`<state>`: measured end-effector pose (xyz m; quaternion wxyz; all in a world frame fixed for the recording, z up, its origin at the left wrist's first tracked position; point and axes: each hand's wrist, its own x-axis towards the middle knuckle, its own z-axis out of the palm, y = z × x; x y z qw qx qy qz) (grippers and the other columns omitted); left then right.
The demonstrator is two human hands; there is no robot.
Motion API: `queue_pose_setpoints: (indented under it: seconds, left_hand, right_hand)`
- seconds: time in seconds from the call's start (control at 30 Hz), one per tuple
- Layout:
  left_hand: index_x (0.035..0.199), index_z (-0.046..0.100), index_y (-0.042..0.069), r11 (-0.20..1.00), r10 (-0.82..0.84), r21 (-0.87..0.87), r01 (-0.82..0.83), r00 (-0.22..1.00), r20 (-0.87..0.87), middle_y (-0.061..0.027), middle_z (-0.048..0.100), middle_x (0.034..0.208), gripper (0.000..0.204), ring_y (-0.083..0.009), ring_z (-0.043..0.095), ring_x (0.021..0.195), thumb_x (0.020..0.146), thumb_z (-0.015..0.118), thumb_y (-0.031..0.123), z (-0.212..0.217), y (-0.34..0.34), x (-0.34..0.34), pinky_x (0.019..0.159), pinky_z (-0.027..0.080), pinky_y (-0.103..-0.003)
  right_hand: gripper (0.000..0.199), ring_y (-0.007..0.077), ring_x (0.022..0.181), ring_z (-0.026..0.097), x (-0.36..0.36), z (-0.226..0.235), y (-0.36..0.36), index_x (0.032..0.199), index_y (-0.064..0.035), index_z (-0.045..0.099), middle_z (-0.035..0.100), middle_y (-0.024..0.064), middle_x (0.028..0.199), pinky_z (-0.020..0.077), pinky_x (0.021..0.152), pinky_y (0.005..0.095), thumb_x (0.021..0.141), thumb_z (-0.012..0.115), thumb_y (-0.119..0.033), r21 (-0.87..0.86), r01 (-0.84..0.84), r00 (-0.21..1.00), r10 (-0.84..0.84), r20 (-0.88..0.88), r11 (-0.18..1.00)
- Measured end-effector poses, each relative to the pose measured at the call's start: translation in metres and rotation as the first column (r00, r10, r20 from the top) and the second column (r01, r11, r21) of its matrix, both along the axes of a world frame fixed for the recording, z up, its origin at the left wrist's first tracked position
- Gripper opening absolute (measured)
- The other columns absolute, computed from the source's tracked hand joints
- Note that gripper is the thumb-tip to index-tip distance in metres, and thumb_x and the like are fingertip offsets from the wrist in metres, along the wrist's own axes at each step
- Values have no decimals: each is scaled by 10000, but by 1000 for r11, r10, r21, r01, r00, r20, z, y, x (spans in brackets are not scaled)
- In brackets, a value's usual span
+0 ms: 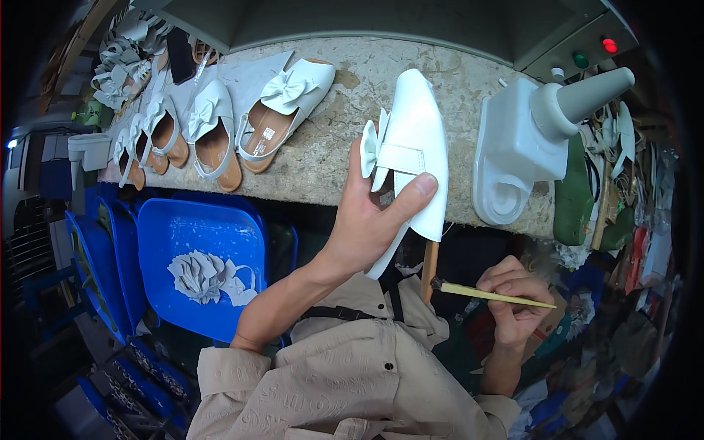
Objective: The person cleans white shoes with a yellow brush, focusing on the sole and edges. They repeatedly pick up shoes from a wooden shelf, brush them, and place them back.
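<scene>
My left hand (367, 220) is closed round a white shoe (419, 139), held up in front of the bench with its closed toe pointing away from me. The shoe's white bow (372, 147) stands out to the left beside my fingers, and my thumb presses on the side of the upper. A brown sole or insole strip (430, 271) shows below the upper, at the near end. My right hand (513, 290) pinches a thin brush (491, 295) with a yellowish handle. Its dark tip points left, next to the brown strip; whether they touch I cannot tell.
Several finished-looking white bow shoes (287, 110) stand in a row on the worn bench (359, 73). A whitish plastic bottle (517, 132) with a grey cone spout is at right. Blue chairs (154, 271) stand below left, one bearing white scraps (202, 277). A metal housing (367, 22) overhangs the back.
</scene>
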<state>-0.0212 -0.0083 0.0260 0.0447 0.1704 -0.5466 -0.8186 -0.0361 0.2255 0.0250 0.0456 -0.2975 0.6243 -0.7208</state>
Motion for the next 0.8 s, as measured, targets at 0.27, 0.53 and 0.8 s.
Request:
queue_pose_setpoints:
  seconds: [0.27,0.53,0.8]
  left_hand:
    - [1392,249,0,994,-58,-99,56,998,-19,-158,513,1186,692,-198,583,1053,901,688,214,1,-1,-6,869,524,-332]
    - [1387,261,1,994,-31,-106,26,999,-44,-156,517,1193,692,-199,593,1050,901,693,236,1,1,-15,869,522,-336]
    - [1321,305,12,999,-27,38,26,999,38,-139,551,1112,629,-167,623,959,902,692,279,5,8,-19,793,545,-307]
  right_hand:
    - [143,245,744,644,-12,7,-12,946,30,605,682,188,822,505,658,311,843,702,8,35,74,997,-74,-6,997]
    - [164,265,707,661,-3,3,2,877,-6,618,705,160,825,524,641,326,768,729,43,66,10,991,-1,-132,998]
    - [189,227,784,619,6,4,3,1034,36,565,653,198,874,494,637,281,878,663,-8,20,169,980,-170,104,985]
